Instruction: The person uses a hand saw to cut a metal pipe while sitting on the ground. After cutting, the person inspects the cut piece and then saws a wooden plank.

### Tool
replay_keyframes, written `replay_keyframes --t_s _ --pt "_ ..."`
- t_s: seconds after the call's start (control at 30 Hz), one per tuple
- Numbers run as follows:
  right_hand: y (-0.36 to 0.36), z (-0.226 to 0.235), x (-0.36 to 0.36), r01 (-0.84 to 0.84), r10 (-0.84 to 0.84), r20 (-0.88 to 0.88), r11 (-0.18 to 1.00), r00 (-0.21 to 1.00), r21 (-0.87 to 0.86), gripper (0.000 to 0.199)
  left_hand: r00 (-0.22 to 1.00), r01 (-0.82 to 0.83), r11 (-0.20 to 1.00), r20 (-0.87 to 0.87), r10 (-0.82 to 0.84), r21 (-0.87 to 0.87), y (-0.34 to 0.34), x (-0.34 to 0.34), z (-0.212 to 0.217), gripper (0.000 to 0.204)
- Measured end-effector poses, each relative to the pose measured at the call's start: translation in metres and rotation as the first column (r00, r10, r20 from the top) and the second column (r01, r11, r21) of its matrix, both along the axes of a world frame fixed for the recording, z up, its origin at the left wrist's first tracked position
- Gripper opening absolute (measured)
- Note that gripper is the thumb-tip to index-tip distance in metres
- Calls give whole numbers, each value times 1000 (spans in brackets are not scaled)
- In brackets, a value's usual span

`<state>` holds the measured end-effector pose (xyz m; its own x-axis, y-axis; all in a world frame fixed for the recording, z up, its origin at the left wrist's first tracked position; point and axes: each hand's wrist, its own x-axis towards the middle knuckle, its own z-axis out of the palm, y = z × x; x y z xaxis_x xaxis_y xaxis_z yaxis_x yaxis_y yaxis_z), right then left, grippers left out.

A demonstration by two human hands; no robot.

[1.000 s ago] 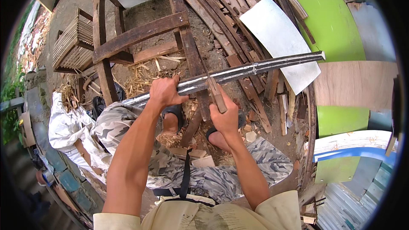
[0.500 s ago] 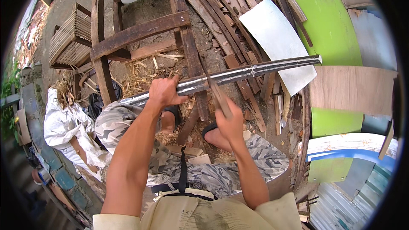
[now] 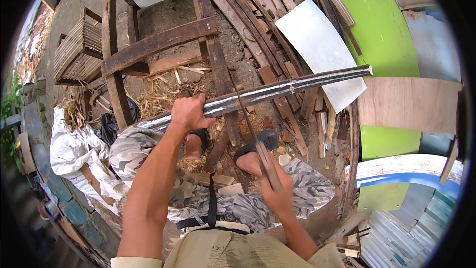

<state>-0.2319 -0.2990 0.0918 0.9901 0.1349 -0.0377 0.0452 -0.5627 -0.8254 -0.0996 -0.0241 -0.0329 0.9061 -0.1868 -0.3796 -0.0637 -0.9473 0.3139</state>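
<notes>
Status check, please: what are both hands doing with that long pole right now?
Left hand grips long split pole. Right hand holds knife, blade against pole. Wooden frame beneath, scrap planks around.

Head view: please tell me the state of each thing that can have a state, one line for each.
Left hand: closed around the long pole.
Right hand: closed on the knife handle.
Long pole: held level across the knees, partly stripped pale.
Knife: blade tip against the pole.
Wooden frame: standing, untouched.

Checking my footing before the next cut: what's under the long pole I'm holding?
Under the long pole lie wood offcuts, shavings and a dark wooden frame. The left hand covers the stretch it grips.
</notes>
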Motion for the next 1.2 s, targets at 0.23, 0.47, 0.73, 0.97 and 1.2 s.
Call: replay_keyframes --t_s 0.23,0.47,0.73,0.97,1.2 --pt "53 -63 79 142 -114 -219 983 969 113 56 1000 -23 1000 -17 23 -6 5 -2 10 63" --pt "-23 55 -65 59 -73 -264 996 962 -60 56 998 -6 1000 -62 5 -13 3 -8 8 63" --pt "61 -56 94 184 -168 -219 982 961 53 53 1000 -12 1000 6 12 -21 1 -5 7 63" --pt "-15 75 -57 134 -142 -429 990 892 -48 60 1000 -15 1000 15 15 -25 2 -8 6 61" --pt "40 -60 76 149 -110 -227 975 968 164 53 999 1 999 -37 -3 -39 0 -10 3 65"
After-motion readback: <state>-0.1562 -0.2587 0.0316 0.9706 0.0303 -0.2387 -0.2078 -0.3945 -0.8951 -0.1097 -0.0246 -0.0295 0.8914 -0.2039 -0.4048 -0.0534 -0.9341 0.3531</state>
